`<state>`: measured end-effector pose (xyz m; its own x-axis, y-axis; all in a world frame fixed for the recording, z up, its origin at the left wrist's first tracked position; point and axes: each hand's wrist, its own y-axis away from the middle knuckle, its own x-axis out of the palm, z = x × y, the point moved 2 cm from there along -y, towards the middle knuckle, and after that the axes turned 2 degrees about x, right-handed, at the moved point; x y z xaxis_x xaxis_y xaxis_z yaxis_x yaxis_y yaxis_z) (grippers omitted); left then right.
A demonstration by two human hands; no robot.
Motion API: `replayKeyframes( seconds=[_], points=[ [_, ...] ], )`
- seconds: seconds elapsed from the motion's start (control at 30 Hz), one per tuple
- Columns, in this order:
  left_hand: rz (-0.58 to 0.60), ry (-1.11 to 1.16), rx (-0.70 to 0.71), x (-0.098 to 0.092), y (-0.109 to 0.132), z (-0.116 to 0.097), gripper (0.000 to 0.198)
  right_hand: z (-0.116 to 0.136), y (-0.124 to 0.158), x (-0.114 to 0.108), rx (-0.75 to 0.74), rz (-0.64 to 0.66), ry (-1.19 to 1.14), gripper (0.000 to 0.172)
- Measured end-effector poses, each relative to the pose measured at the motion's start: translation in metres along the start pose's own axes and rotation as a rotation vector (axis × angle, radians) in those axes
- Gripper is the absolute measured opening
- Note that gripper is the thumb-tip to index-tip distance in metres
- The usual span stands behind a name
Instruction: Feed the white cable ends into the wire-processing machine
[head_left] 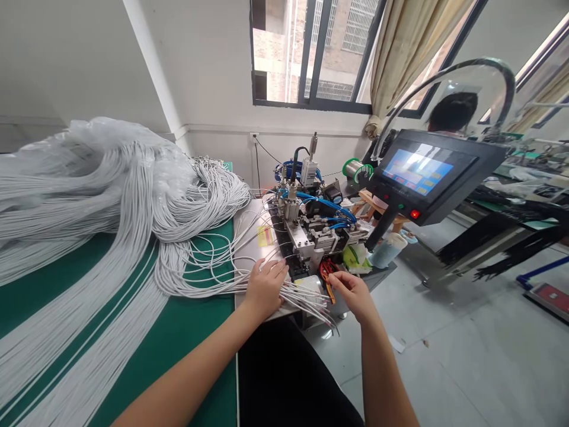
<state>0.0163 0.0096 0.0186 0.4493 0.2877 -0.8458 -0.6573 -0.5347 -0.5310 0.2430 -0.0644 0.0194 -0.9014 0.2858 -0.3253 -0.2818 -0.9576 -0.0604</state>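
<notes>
My left hand [267, 289] lies over a bundle of thin white cables [306, 296], fingers curled around it at the table's edge. The cable ends fan out to the right, some with dark or reddish tips. To the right of them, my right hand [355, 296] has thumb and forefinger pinched together; what they hold, if anything, is too small to make out. Close by its fingertips is a red and orange item [328, 276], its kind unclear. Just beyond both hands stands a bench machine [306, 228] with metal blocks and blue air tubes.
A large heap of white cables [133, 196], partly wrapped in clear plastic, covers much of the green table [204, 344]. A control screen [418, 169] on an arm stands at right, near a solder-like wire spool [357, 170]. Another person [453, 112] sits behind it.
</notes>
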Motion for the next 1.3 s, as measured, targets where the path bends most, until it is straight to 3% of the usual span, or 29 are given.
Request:
replayKeyframes(
  seconds=[0.33, 0.47, 0.7, 1.03, 1.17, 1.3],
  points=[
    [-0.037, 0.027, 0.029, -0.005, 0.0, -0.001, 0.043, 0.03, 0.006, 0.003, -0.221, 0.25, 0.225, 0.024],
    [-0.095, 0.037, 0.06, -0.008, -0.001, -0.004, 0.035, 0.029, -0.003, 0.006, -0.207, 0.21, 0.162, 0.025],
    [-0.19, -0.005, 0.089, -0.008, 0.001, -0.005, 0.032, 0.014, -0.034, 0.02, -0.151, 0.013, -0.012, 0.028],
    [-0.151, -0.003, 0.186, 0.002, -0.001, -0.001, 0.033, 0.006, -0.049, 0.042, -0.132, 0.094, -0.19, 0.034],
    [-0.142, 0.005, 0.199, 0.003, -0.001, 0.0, 0.036, 0.002, -0.051, 0.039, -0.141, 0.132, -0.176, 0.032],
    [-0.087, 0.001, 0.167, 0.003, -0.002, 0.0, 0.046, 0.0, -0.053, 0.03, -0.244, 0.049, 0.08, 0.027]
  ],
)
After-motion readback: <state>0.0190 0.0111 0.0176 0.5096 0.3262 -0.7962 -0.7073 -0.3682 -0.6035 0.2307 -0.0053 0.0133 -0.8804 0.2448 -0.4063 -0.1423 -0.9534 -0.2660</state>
